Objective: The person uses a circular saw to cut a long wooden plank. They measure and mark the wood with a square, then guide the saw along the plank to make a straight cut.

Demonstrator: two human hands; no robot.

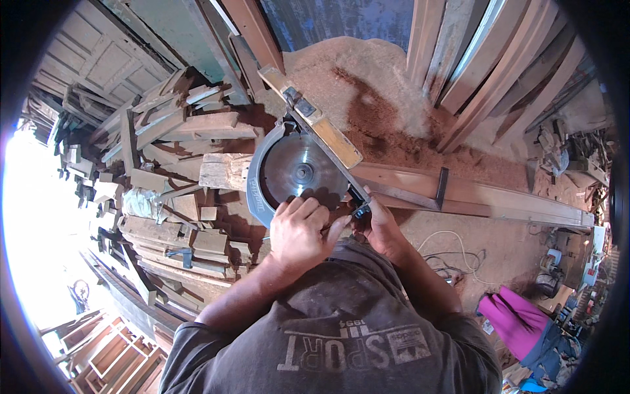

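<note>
A circular saw (262, 167) is tilted with its round steel blade (291, 156) facing up; a pale wooden strip (338, 138) lies along its baseplate. My left hand (300, 230) has curled fingers on the saw at the blade's lower edge, its thumb near a dark fitting on the baseplate. My right hand (378, 228) grips the lower end of the saw's baseplate, its fingertips partly hidden. Behind the saw, a long plank (492, 197) runs to the right, with a dark bracket-like piece (441, 188) across it, and a rough timber end (216, 171) shows at left.
Stacks of offcuts (177, 243) crowd the left, beside a bright opening. Long boards (489, 72) lean at the back right, near piled sawdust (357, 85). Loose cables (459, 253) lie on the floor at right, near tools and pink-and-blue cloth (515, 315).
</note>
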